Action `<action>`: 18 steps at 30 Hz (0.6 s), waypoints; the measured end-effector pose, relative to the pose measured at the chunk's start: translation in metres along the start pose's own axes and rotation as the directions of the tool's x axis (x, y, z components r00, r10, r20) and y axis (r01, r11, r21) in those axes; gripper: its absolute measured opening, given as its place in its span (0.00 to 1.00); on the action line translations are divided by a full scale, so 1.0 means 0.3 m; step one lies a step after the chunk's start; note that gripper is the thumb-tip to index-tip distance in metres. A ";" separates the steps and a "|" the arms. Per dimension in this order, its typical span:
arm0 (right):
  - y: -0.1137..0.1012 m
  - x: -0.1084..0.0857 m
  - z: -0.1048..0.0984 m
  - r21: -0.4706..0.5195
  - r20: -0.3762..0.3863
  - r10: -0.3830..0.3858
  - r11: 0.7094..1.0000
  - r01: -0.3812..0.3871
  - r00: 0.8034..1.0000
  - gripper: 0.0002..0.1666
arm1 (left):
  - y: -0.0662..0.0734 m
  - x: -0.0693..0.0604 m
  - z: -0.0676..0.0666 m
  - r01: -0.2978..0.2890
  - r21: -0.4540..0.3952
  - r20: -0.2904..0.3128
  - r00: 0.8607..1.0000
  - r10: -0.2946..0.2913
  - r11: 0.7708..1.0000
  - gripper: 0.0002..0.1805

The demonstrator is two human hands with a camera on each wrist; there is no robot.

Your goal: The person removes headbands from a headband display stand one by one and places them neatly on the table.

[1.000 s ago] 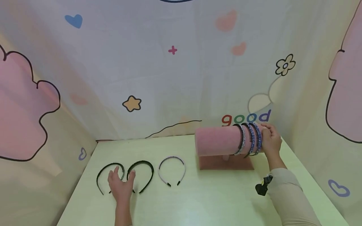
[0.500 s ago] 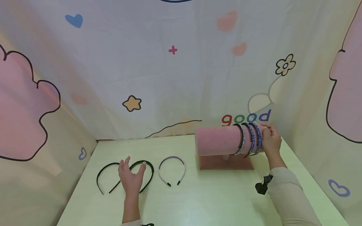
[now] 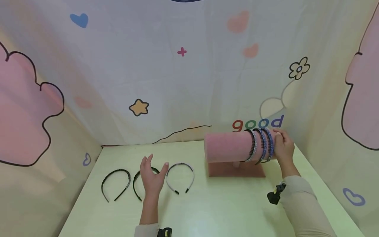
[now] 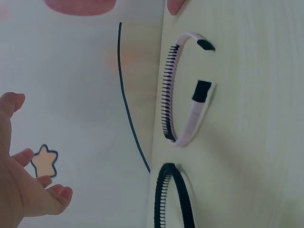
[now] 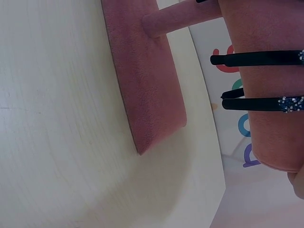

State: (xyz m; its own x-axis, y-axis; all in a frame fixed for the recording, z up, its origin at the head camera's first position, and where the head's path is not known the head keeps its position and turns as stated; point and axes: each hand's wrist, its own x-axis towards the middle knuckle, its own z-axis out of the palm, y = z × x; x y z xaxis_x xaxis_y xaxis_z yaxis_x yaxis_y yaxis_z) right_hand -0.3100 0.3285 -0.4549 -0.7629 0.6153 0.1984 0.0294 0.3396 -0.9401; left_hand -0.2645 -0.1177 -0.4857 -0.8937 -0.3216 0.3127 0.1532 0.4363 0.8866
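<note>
My left hand [image 3: 154,181] hovers with spread fingers over the middle of the table's left half and holds nothing. Behind it, a black headband [image 3: 134,186] is partly hidden. A pale lilac headband [image 3: 193,180] lies just to its right, and another dark headband [image 3: 102,186] to its left. With my right hand [image 3: 285,147] I grip the right end of a pink padded headband stand [image 3: 228,146]. Three glittery headbands sit round the roll near that hand, the silvery one [image 3: 253,146] leftmost and two blue ones beside it. The right wrist view shows only a bit of my right hand.
The stand's flat pink base [image 3: 237,171] rests on the pale table [image 3: 207,210] near its back edge. A printed curtain [image 3: 177,85] encloses the back and both sides. Dark devices sit on both wrists.
My left hand has moved right and slightly away from me, from beside the leftmost headband to near the lilac one. The right hand and the stand have stayed in place.
</note>
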 end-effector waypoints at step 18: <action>-0.006 0.000 0.013 -0.002 -0.040 0.022 1.000 -0.023 0.999 0.20 | 0.128 0.012 0.135 -0.154 -0.084 0.088 0.983 0.161 0.985 0.37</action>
State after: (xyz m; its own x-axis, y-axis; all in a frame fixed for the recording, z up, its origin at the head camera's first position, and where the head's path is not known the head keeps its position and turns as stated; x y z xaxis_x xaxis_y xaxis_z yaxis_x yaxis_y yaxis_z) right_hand -0.3126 0.3250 -0.4544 -0.7357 0.6507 0.1882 0.0478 0.3270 -0.9438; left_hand -0.2791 -0.0681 -0.4644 -0.8910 -0.1722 0.4201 0.3234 0.4088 0.8534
